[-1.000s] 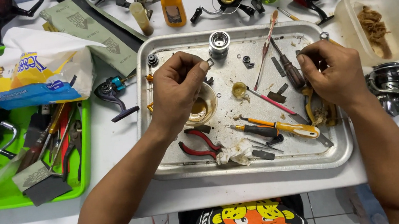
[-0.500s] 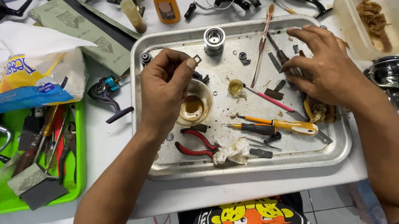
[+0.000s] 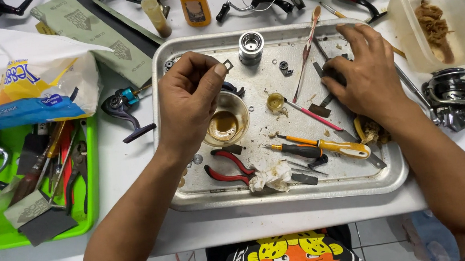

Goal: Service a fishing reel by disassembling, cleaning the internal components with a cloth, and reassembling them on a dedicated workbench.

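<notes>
My left hand (image 3: 189, 103) hangs over the near-left part of the metal tray (image 3: 364, 183), its fingers (image 3: 217, 71) curled tight with thumb and forefinger pinched on a small dark metal part (image 3: 228, 64), a thin little frame or clip as far as I can tell. It sits just above the shallow bowl of brown oil (image 3: 225, 125) and just left of the silver spool (image 3: 251, 47) at the tray's far edge. The piece looks light, stiff and probably greasy (everything on this tray is), so I judge it could slip; a hold across its flat sides seems safest. Its long axis seems to run slantwise, its free end pointing up and away toward the spool. My right hand (image 3: 365, 76) lies spread, palm down, fingers flat on dark parts at the tray's far-right side, gripping nothing I can see.
</notes>
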